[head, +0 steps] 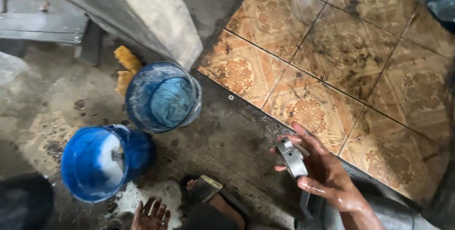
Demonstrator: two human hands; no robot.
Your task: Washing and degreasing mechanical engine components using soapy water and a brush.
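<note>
My right hand point(322, 170) is wet and holds a small grey metal part point(291, 156) above the edge where dark concrete meets patterned tiles. My left hand point(150, 215) hangs low at the bottom edge, fingers spread, holding nothing, close to a blue bucket point(97, 161) with white foamy liquid inside. A second, clear-blue bucket point(163, 96) with a blue cloth in it stands just beyond. My foot in a dark sandal point(208, 194) rests between the two hands.
Orange-brown patterned floor tiles point(332, 54), wet and dirty, fill the right side. A concrete pillar point(156, 12) rises at top centre with a yellow sponge point(125, 66) at its base. A dark round object point(23, 201) sits at bottom left.
</note>
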